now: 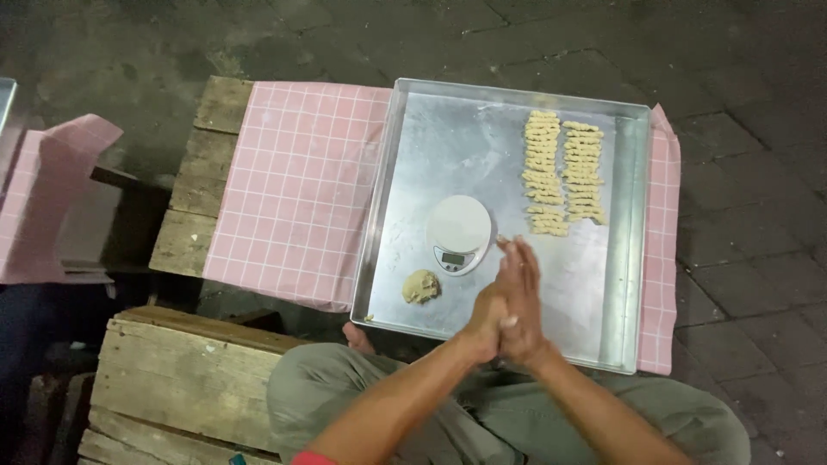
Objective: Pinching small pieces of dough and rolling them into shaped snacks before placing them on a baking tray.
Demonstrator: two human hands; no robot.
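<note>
Over the near edge of a large metal tray, the person's left hand and right hand are pressed flat together, palm to palm, fingers straight and pointing away from the body. They appear to be rolling something between the palms, but whatever is there is hidden, so I cannot tell whether the fingers hold a piece of dough.

Two neat columns of short, ridged dough strips lie at the far right of the tray, which suggests a good number are already shaped. A small rounded lump of dough sits at the near left of the tray, so some work seems to remain. Most of the tray floor is bare. A small white kitchen scale stands just beyond the lump, left of the hands; its display is too small to make out.

The tray rests on a pink checked cloth over a rough wooden table. The person's knees, in grey-green trousers, sit below.
</note>
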